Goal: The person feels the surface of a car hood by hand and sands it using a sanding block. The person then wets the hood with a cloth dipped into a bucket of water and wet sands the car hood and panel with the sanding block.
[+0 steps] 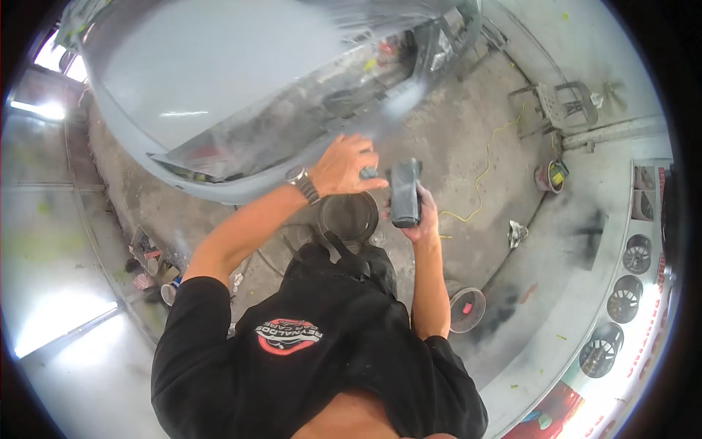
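Observation:
My right hand [425, 216] grips a dark grey sanding block [404, 194] from below and from its right side, holding it upright. To the left of the block, my left hand [345, 167], with a watch on its wrist, is curled with the fingertips near the thumb. A small grey-green thing [368, 173] shows between them; its kind is too small to make out. Both hands are in the air in front of a grey car's front end [219, 80], which is dusty and partly masked with film.
A round black basin [349, 218] lies below my hands. A bucket [466, 310] with a red item stands at the right. A yellow cord [479, 183] runs over the concrete floor. Farther back are a chair [552, 102] and another bucket [547, 178].

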The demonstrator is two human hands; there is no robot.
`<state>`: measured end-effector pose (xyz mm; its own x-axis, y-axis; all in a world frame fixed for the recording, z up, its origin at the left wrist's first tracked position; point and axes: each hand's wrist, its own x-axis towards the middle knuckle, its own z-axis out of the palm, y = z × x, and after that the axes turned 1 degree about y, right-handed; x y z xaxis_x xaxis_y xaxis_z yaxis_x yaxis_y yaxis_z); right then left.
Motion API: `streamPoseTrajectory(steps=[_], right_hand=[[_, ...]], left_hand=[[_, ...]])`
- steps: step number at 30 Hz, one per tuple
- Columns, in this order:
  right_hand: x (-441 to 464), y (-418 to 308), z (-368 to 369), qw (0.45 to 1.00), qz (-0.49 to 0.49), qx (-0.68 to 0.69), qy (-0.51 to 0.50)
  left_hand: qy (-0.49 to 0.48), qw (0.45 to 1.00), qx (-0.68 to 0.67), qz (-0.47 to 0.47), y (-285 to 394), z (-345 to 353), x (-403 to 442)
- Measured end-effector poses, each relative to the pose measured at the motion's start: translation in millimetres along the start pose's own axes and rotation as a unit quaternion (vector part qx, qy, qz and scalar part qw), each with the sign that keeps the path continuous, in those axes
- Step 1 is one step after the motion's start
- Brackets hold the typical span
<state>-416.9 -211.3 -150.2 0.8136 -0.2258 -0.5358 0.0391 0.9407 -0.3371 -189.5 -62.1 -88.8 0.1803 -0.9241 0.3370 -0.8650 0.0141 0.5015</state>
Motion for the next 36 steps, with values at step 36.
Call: streamPoseTrajectory(steps=[36], right_hand=[[360.4, 333.6, -481.3, 0.757, 0.084, -0.486, 0.429]], left_hand=[[-0.221, 0.757, -0.078, -0.610, -302.4, 620.4, -287.5]])
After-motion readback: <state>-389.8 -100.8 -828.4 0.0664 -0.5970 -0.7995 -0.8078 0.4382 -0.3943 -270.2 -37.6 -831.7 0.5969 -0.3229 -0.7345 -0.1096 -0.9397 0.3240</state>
